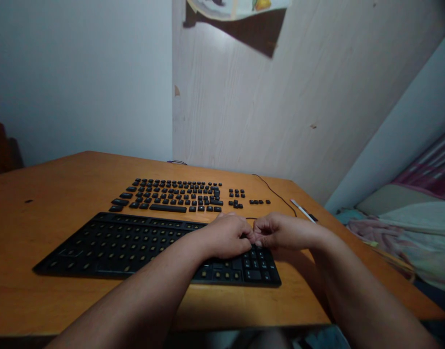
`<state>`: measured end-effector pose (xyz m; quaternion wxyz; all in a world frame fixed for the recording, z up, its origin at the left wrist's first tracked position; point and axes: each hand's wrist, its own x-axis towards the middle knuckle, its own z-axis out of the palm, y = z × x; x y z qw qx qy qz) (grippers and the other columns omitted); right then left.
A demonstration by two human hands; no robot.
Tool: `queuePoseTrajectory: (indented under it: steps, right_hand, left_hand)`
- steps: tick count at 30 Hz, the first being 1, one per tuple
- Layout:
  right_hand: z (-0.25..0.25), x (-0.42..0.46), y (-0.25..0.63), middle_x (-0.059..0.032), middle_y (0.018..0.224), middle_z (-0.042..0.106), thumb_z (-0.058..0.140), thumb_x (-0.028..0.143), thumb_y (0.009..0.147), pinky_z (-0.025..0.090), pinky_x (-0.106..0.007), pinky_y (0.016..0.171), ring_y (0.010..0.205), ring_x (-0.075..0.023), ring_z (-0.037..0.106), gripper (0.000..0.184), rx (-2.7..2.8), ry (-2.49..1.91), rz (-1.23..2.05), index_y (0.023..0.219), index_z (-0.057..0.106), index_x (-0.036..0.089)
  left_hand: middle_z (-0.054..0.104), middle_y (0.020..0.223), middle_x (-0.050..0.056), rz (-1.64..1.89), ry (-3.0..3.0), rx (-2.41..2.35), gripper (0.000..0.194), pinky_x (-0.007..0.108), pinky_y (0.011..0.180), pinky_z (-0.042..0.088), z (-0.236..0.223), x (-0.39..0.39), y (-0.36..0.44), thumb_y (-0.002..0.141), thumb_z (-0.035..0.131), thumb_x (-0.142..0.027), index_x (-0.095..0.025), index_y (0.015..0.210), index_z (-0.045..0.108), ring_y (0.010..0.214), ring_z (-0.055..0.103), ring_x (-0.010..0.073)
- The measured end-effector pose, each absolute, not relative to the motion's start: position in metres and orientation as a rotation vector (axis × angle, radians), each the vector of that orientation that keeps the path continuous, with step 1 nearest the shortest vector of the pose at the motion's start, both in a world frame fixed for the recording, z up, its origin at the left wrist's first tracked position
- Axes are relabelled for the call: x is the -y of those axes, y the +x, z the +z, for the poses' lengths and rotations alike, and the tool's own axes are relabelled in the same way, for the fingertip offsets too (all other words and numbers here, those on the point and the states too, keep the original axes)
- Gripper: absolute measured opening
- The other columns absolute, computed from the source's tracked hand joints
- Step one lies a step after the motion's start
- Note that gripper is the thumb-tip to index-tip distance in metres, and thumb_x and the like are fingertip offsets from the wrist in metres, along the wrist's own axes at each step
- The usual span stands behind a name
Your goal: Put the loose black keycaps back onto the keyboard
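A black keyboard (pixel 116 240) lies on the table, most of its key places bare with pale stems showing. Black keycaps (pixel 256 264) sit on its number pad at the right end. Over the upper part of that pad, my left hand (pixel 229 235) has its fingers curled and pressed together. My right hand (pixel 280 231) meets it there in a pinch, fingertips nearly touching the left ones. Whatever is between the fingers is hidden. Behind the keyboard, loose keycaps (pixel 178 193) are laid out in rows, with a long space bar (pixel 167 208) in front.
The wooden table (pixel 62 189) backs onto a wall (pixel 225 111). A thin black cable (pixel 276 191) curves behind my right hand. A white pen-like stick (pixel 302 211) rests beside a small dark object (pixel 313 218) near the right edge. Bedding (pixel 375 232) lies beyond that edge.
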<state>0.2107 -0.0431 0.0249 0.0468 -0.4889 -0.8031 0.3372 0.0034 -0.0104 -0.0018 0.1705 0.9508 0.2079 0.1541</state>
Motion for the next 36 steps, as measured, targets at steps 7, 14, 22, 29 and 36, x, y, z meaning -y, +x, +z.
queuePoseTrajectory:
  steps: [7, 14, 22, 29, 36]
  right_hand:
    - [0.034, 0.053, 0.210, 0.0027, 0.067, 0.056, 0.058, 0.019, 0.079, 0.036, -0.021, 0.055, 0.061, -0.0107, 0.048, 0.007, 2.470, -1.591, 0.970, 0.081, 0.063, 0.016]
    - [0.021, 0.061, 0.214, 0.0019, 0.073, 0.057, 0.058, 0.019, 0.081, 0.040, -0.022, 0.062, 0.068, -0.0118, 0.051, 0.004, 2.275, -1.504, 1.044, 0.083, 0.060, 0.016]
    - [0.013, 0.062, 0.216, 0.0003, 0.076, 0.058, 0.058, 0.033, 0.087, 0.041, -0.024, 0.064, 0.070, -0.0129, 0.051, 0.018, 2.219, -1.536, 1.002, 0.085, 0.061, 0.015]
    - [-0.003, 0.066, 0.219, 0.0022, 0.072, 0.052, 0.067, 0.046, 0.079, 0.034, -0.023, 0.055, 0.062, -0.0106, 0.044, 0.032, 1.819, -1.559, 1.213, 0.083, 0.053, 0.017]
    - [-0.005, 0.068, 0.214, -0.0005, 0.076, 0.056, 0.058, 0.031, 0.085, 0.038, -0.025, 0.063, 0.070, -0.0135, 0.049, 0.015, 1.948, -1.585, 0.917, 0.083, 0.056, 0.016]
  left_hand:
    - [0.073, 0.087, -0.001, 0.426, 2.687, -0.583, 0.025, 0.030, 0.086, 0.044, -0.004, 0.009, 0.005, 0.078, 0.053, -0.024, -0.028, 0.088, 0.075, 0.088, 0.062, 0.0179]
    - [0.072, 0.086, -0.001, 0.418, 2.644, -0.598, 0.024, 0.030, 0.086, 0.045, -0.007, 0.006, 0.007, 0.078, 0.053, -0.024, -0.028, 0.088, 0.074, 0.089, 0.061, 0.0182]
    - [0.071, 0.085, 0.000, 0.469, 2.648, -0.579, 0.022, 0.031, 0.088, 0.044, -0.009, 0.006, 0.006, 0.078, 0.054, -0.025, -0.028, 0.088, 0.074, 0.090, 0.061, 0.0196]
    - [0.071, 0.089, 0.001, 0.495, 2.675, -0.587, 0.026, 0.032, 0.086, 0.044, -0.009, 0.008, 0.007, 0.078, 0.054, -0.025, -0.029, 0.094, 0.074, 0.092, 0.059, 0.0200]
    - [0.070, 0.088, 0.003, 0.523, 2.712, -0.595, 0.026, 0.035, 0.085, 0.044, -0.009, 0.011, 0.007, 0.079, 0.054, -0.029, -0.029, 0.095, 0.075, 0.090, 0.058, 0.0220]
